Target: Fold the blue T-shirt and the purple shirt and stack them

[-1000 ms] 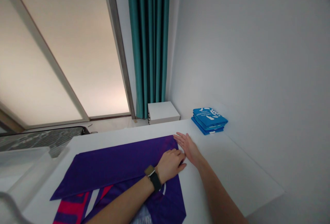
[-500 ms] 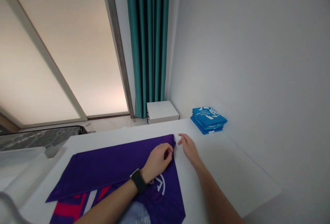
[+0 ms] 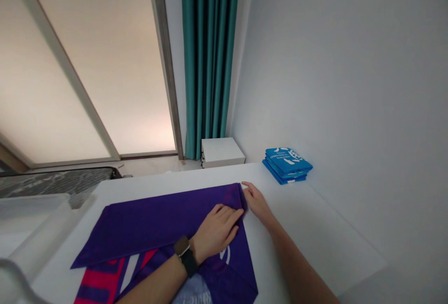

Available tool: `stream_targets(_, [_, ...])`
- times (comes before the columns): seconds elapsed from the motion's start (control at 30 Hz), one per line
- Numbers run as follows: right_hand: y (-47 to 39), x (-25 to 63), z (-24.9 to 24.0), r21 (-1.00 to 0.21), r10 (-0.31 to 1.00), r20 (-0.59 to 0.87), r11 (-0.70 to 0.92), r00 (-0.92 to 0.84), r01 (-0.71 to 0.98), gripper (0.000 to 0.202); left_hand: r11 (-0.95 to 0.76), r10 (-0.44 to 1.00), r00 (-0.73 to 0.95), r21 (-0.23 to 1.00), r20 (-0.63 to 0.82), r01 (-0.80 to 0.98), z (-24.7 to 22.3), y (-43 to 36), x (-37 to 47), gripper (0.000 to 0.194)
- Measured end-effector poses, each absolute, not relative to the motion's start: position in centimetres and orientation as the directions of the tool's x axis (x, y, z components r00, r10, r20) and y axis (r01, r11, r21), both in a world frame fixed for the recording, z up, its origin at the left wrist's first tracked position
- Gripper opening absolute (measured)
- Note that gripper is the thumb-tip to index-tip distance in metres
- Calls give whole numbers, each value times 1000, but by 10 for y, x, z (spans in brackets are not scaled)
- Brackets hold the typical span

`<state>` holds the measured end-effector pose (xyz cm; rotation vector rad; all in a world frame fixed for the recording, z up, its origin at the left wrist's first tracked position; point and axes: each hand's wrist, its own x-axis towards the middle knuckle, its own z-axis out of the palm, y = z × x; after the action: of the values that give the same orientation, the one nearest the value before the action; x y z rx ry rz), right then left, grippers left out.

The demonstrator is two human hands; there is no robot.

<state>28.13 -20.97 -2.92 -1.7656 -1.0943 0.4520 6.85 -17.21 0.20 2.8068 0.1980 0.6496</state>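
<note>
A purple cloth with pink and white print lies partly folded on the white table. My left hand, with a dark watch on its wrist, rests palm down on the cloth near its right end, fingers spread. At the cloth's upper right corner is my right hand; its fingertips touch the edge there, and whether they pinch the fabric cannot be made out.
A stack of folded blue cloths sits at the table's back right, by the wall. Beyond the table stand a white box and a green curtain. A translucent bin is at the left.
My left hand has opened from a curled pose and now lies flat on the cloth. My right hand has come into contact with the cloth's corner. The view has shifted slightly.
</note>
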Motion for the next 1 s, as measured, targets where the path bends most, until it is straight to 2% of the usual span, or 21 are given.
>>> stream_targets(0.13, [-195, 290, -31, -856, 844, 113, -185, 524, 483, 44, -993, 49, 917, 121, 395, 1, 2, -180, 69, 47])
stream_targets(0.3, [-170, 300, -30, -822, 873, 102, -195, 476, 535, 37, -999, -2, 906, 36, 423, -19, -3, -179, 71, 33])
stream_targets(0.7, [-159, 308, -31, -727, 922, 150, -142, 357, 672, 24, -997, 36, 926, 70, 377, 10, 1, -179, 70, 33])
stream_targets(1.0, [-151, 312, -36, -641, 912, 215, -137, 349, 755, 19, -994, 73, 937, 102, 342, 41, -1, -179, 70, 33])
